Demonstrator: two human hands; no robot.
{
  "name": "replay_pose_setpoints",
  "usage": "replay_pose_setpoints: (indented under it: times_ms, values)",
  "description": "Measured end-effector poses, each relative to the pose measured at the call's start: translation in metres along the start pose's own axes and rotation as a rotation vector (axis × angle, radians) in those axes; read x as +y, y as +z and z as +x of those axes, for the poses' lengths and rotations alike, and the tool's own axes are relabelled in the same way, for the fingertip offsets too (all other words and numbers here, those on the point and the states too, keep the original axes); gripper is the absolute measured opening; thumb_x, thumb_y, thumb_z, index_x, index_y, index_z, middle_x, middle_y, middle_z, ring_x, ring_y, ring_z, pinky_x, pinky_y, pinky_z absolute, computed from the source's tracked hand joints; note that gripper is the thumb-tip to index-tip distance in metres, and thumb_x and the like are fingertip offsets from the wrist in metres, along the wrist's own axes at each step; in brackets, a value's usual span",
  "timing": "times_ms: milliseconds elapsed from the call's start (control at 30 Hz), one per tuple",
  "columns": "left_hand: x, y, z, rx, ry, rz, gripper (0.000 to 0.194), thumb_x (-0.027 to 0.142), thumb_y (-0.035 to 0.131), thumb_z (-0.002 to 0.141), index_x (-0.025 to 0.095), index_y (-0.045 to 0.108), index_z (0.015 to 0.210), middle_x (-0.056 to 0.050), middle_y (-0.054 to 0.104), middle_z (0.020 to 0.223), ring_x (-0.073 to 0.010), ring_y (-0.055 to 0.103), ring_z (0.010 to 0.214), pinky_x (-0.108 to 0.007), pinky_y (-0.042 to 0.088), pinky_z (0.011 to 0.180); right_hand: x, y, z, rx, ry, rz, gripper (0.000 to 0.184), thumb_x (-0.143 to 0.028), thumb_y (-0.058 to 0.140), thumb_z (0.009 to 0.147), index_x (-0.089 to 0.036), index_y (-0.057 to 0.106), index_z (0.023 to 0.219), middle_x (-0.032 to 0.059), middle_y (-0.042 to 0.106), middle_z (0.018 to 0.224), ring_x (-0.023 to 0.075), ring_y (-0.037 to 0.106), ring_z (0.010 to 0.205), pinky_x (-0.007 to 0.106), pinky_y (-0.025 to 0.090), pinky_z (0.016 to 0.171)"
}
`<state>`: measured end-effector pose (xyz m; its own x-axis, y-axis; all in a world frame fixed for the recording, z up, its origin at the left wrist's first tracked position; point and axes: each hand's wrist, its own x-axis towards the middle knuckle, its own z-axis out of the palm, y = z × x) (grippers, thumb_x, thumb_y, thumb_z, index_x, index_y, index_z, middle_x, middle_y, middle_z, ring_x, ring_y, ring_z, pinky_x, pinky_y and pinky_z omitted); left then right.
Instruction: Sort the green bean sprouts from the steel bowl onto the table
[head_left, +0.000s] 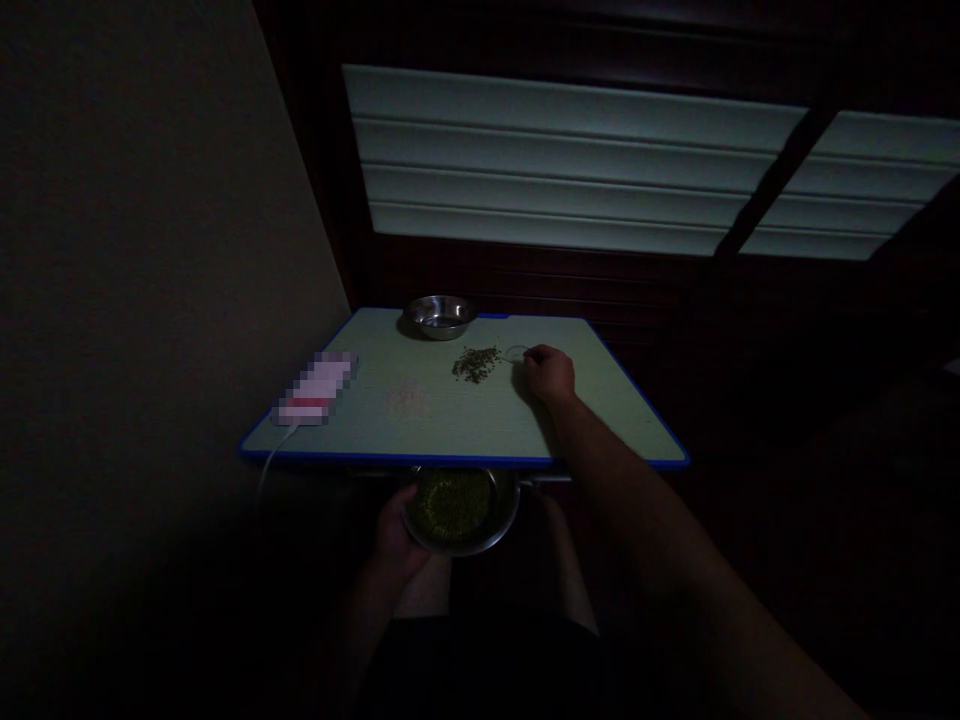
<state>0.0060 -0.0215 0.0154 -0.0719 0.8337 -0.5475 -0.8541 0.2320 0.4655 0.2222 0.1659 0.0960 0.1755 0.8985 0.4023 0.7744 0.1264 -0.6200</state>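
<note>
My left hand (399, 535) grips the rim of a metal bowl (504, 520) in front of the near table edge. Small green beans or grains (450, 505) cover the inside of that bowl. Over the tabletop, my right hand (551, 373) is closed on the edge of a small clear round thing (516, 353); its exact kind is too dark to tell. Just left of it lies a loose scatter of greenish beans or grains (476, 364). A fainter pale patch of small bits (406, 399) is spread nearer to me on the left.
The light table (480, 430) has a blue edge. A second metal bowl (440, 318) stands at its far left. A phone with a blurred screen (316, 387) lies at the left edge, its white cable (268, 462) hanging down. A wall (187, 250) borders the left side.
</note>
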Motion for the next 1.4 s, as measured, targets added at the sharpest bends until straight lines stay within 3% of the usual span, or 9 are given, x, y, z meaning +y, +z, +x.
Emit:
replay_pose_setpoints:
  times_ms: [300,500,667,900,1100,1233,1400]
  values:
    - [0.001,0.002,0.000,0.035,-0.006,-0.006,0.019,0.016,0.053,0.078,0.014,0.072,0.077,-0.009,0.076,0.073,-0.0235,0.071,0.071,-0.040,0.055,0.081,-0.006,-0.004,0.000,-0.036,0.009,-0.126,0.029,-0.028,0.051,0.086,-0.023,0.073,0.104,0.0061,0.074,0.104,0.0200,0.066,0.096,0.027,0.047,0.083]
    - [-0.002,-0.002,0.004,0.027,-0.010,0.004,0.016,0.016,0.056,0.076,0.014,0.071,0.080,-0.009,0.077,0.075,-0.0241,0.072,0.072,-0.040,0.056,0.078,0.000,-0.005,0.006,-0.045,0.072,-0.282,0.035,-0.031,0.049,0.089,-0.026,0.069,0.117,0.0084,0.072,0.110,0.0241,0.063,0.104,0.033,0.046,0.088]
    - [-0.001,-0.002,0.002,0.019,-0.005,-0.001,0.018,0.016,0.056,0.076,0.013,0.072,0.081,-0.010,0.077,0.077,-0.0244,0.072,0.075,-0.041,0.055,0.083,0.001,-0.001,0.008,-0.140,-0.034,-0.318,0.036,-0.038,0.047,0.091,-0.028,0.069,0.119,0.0107,0.071,0.110,0.0282,0.059,0.108,0.040,0.043,0.092]
    - [-0.001,0.000,0.002,0.007,-0.016,-0.011,0.018,0.016,0.057,0.073,0.013,0.072,0.083,-0.010,0.077,0.075,-0.0276,0.072,0.078,-0.047,0.052,0.090,-0.003,0.000,0.006,-0.207,-0.141,-0.313,0.035,-0.038,0.048,0.091,-0.032,0.068,0.119,0.0078,0.071,0.112,0.0281,0.056,0.110,0.041,0.041,0.095]
    - [0.000,0.003,0.000,0.033,-0.020,0.008,0.018,0.017,0.055,0.076,0.014,0.072,0.080,-0.008,0.077,0.074,-0.0244,0.072,0.073,-0.042,0.056,0.082,0.002,0.005,0.006,-0.181,-0.173,-0.150,0.032,-0.032,0.051,0.090,-0.030,0.070,0.116,0.0040,0.072,0.113,0.0229,0.063,0.105,0.034,0.045,0.093]
    - [0.000,0.003,-0.001,0.051,-0.018,-0.004,0.018,0.016,0.054,0.076,0.014,0.071,0.078,-0.008,0.076,0.070,-0.0252,0.073,0.073,-0.042,0.056,0.082,0.006,0.006,0.020,-0.083,-0.058,0.026,0.034,-0.024,0.048,0.089,-0.022,0.070,0.115,0.0052,0.071,0.115,0.0191,0.065,0.106,0.028,0.047,0.091]
    - [-0.001,0.000,0.000,0.016,-0.057,-0.028,0.021,0.015,0.055,0.074,0.012,0.073,0.084,-0.012,0.077,0.078,-0.0313,0.073,0.088,-0.050,0.053,0.090,0.006,0.006,0.056,-0.099,0.008,-0.103,0.036,-0.022,0.053,0.085,-0.021,0.070,0.116,0.0091,0.070,0.117,0.0241,0.066,0.107,0.031,0.048,0.090]
